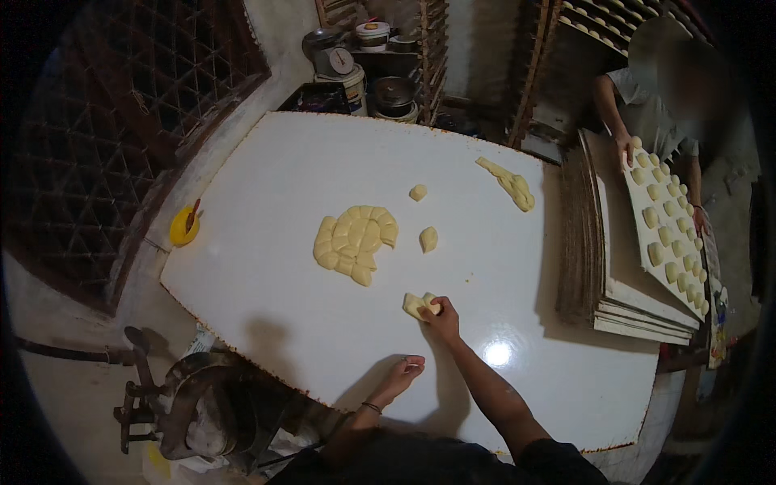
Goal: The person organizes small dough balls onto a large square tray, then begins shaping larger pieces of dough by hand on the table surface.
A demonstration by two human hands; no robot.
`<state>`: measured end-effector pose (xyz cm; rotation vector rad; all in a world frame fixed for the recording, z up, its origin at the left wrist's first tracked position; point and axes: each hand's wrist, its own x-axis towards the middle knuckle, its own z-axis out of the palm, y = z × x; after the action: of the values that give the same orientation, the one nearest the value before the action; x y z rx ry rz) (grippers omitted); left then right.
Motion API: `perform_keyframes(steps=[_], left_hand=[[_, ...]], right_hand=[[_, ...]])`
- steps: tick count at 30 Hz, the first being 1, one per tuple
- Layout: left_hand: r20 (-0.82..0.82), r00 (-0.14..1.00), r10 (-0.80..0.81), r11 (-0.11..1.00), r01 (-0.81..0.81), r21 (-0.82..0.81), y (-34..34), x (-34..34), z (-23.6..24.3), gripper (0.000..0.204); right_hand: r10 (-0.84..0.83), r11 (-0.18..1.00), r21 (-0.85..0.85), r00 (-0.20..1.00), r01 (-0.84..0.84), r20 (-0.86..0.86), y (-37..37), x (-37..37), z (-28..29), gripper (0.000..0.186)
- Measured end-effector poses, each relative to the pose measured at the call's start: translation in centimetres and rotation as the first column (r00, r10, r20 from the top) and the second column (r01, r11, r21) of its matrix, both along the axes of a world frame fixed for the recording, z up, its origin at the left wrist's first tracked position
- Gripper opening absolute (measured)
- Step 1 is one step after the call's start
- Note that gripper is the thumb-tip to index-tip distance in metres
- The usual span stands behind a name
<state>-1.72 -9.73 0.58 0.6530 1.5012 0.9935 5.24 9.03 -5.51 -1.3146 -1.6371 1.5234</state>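
My right hand (443, 319) is closed on a small clump of pale yellow dough pieces (415, 305) on the white table. Nearer to me and to the left, my left hand (401, 377) is held with its fingers curled together, and no dough shows in it. Farther off lies a flat slab of dough (356, 238), scored into several joined pieces, with a ragged right edge. To its right are two loose pieces: a roundish dough piece (418, 192) and a pointed dough piece (428, 239). A long twisted dough strip (511, 184) lies at the far right.
The white table (283, 170) has rusty edges. Stacked boards (575, 242) stand on its right side. Beyond them, another person (638, 105) holds a tilted board of dough balls (664, 214). A yellow bowl (184, 226) sits at the left edge; a dial scale (330, 56) stands behind.
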Motion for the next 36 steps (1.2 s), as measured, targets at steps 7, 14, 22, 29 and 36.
perform_keyframes(steps=[7,14,22,29,36], left_hand=[[-0.012,0.998,0.062,0.998,-0.062,0.010,1.0,0.4,0.2,0.042],[0.504,0.855,0.120,0.989,-0.148,0.015,2.0,1.9,1.7,0.046],[0.167,0.913,0.373,0.925,-0.380,0.008,-6.2,0.8,4.1,0.032],[0.040,0.912,0.408,0.908,-0.401,-0.124,-8.7,-5.1,3.0,0.032],[-0.316,0.886,0.341,0.940,-0.312,0.139,-5.6,-21.0,1.0,0.020]], right_hand=[[-0.075,0.971,-0.240,0.963,0.011,-0.259,-3.3,6.0,1.8,0.017],[-0.048,0.945,-0.305,0.870,-0.120,-0.492,-8.1,9.3,11.8,0.037],[0.264,0.961,0.156,0.577,-0.230,-0.773,-1.2,7.6,23.1,0.056],[0.120,0.978,-0.026,0.658,-0.207,-0.744,5.7,-5.4,15.8,0.056],[-0.151,0.887,0.460,0.964,0.035,0.218,3.0,-7.8,3.8,0.046]])
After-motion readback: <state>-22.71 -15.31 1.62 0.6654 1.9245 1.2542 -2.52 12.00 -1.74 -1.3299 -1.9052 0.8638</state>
